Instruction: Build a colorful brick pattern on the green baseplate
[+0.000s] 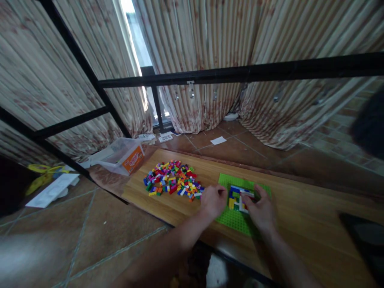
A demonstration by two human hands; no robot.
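Observation:
A green studded baseplate (234,223) lies on the wooden bench. On it sits a low build of toy bricks (235,196) in blue, yellow, white and other colours. My right hand (263,208) grips this build from the right, thumb on its top and fingers at its far right edge, hiding part of it. My left hand (212,200) is closed over the left side of the baseplate, its fingers curled together. Whatever is in those fingers, if anything, is hidden. A spread pile of loose toy bricks (172,178) lies left of the baseplate.
The wooden bench (306,216) carries a dark object (364,236) at its right end. A clear plastic box with an orange label (133,159) stands beyond the left end. Black metal bars (228,75) cross before the curtains (204,40). White paper (218,140) lies on the tiled floor.

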